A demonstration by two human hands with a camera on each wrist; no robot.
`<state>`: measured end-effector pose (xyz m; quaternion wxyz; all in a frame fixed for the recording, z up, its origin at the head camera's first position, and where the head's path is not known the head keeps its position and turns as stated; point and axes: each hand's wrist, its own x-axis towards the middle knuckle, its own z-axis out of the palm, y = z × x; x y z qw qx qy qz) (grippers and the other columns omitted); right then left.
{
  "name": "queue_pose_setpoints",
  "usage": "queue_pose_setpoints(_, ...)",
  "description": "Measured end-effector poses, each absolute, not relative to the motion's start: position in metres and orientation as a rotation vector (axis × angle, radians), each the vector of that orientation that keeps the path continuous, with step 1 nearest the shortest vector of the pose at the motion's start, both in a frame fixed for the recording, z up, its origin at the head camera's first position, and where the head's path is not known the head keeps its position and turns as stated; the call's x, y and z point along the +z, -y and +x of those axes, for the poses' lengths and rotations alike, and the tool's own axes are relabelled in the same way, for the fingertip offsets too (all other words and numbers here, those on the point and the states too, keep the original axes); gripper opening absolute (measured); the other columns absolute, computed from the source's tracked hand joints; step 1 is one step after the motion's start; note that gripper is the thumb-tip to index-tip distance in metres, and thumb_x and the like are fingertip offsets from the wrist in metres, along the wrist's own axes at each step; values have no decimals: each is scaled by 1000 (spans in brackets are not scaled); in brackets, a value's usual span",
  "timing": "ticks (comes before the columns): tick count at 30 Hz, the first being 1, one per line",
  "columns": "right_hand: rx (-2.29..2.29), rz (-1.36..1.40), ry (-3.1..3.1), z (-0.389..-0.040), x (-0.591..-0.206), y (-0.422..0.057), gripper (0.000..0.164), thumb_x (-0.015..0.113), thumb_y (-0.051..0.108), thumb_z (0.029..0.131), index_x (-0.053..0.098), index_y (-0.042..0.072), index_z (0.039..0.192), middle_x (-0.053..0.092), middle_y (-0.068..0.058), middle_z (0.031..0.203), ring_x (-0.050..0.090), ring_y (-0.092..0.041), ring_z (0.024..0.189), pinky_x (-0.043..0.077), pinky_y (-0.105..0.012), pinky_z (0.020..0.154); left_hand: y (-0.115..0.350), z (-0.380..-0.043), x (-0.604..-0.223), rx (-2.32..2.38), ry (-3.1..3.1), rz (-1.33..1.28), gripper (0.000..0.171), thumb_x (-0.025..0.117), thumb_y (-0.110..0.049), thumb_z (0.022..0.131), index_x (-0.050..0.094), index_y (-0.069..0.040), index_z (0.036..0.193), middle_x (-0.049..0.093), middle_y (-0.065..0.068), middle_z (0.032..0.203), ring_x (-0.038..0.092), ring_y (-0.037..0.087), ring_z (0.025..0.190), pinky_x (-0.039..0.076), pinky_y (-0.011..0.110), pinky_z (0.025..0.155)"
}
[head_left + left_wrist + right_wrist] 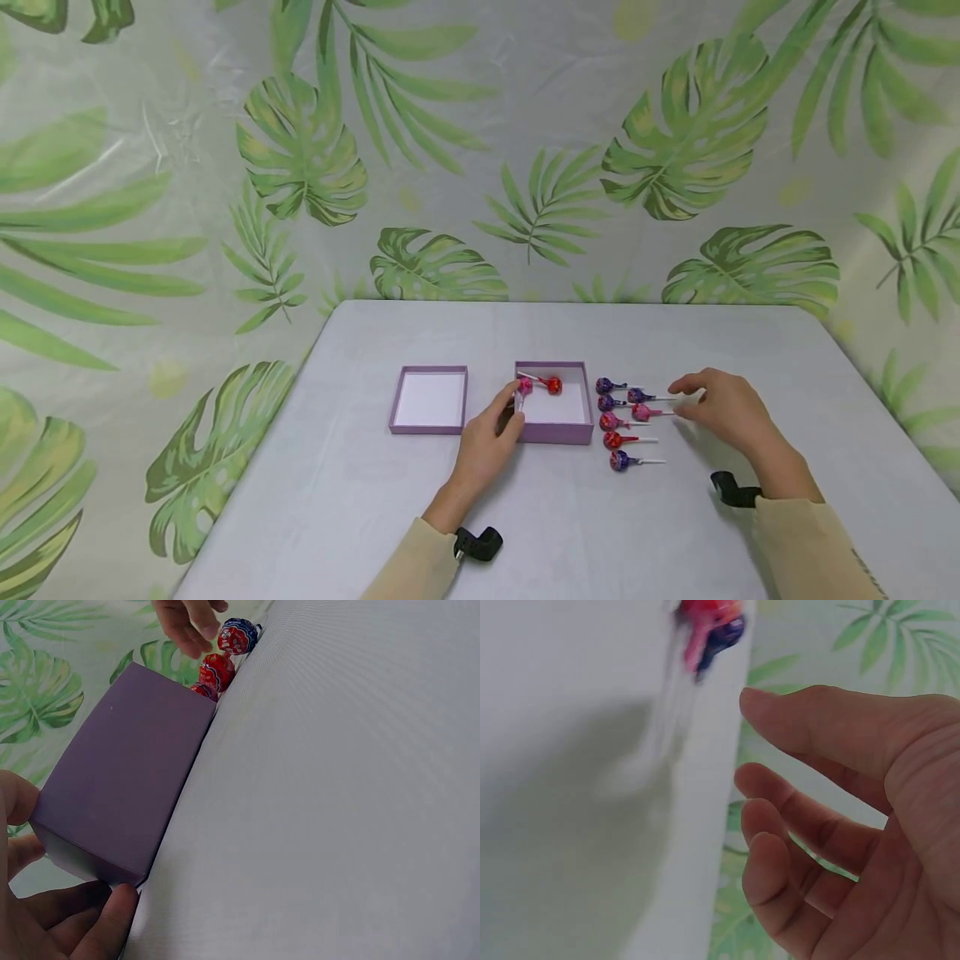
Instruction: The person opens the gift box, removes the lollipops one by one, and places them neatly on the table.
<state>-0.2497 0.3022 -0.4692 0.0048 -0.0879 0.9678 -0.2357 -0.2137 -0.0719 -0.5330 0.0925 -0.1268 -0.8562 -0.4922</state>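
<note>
A purple box (pixel 555 432) with a white inside stands mid-table. A red lollipop (pixel 554 385) and a pink lollipop (pixel 525 386) lie at its left and back. My left hand (pixel 483 450) grips the box's left side; in the left wrist view, its fingers curl about the box's end. Right of the box, several wrapped lollipops lie with sticks pointing right, among them a pink lollipop (pixel 642 412), a red lollipop (pixel 615 440) and a dark blue lollipop (pixel 619 461). My right hand (pixel 727 408) hovers by the stick ends, thumb and fingers apart, holding nothing.
A shallow purple lid (pixel 427 431) with a white inside lies left of the box. The table (pixel 337 500) has a white cover. Behind it hangs a leaf-patterned sheet (pixel 540 125).
</note>
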Motion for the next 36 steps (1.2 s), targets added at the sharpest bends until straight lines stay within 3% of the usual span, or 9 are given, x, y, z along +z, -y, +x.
queue_pose_setpoints(17,-816,-309,-3095,-249,-448,-267,32,77,22,89,73,10,118,72,-13,106,62,-27,87,49,-35,63,71,-212,-530,-1470,2537,-381,50,54,-33,103,47,-26,152,61,6,139,55,17,128,45,42,107)
queue_pose_setpoints(36,-948,-340,-3026,-253,-438,-209,30,76,22,89,73,17,118,71,-9,110,56,-21,76,48,-32,56,70,-211,-528,-1470,2537,-377,51,55,-32,103,46,-27,153,63,8,137,57,19,127,45,43,107)
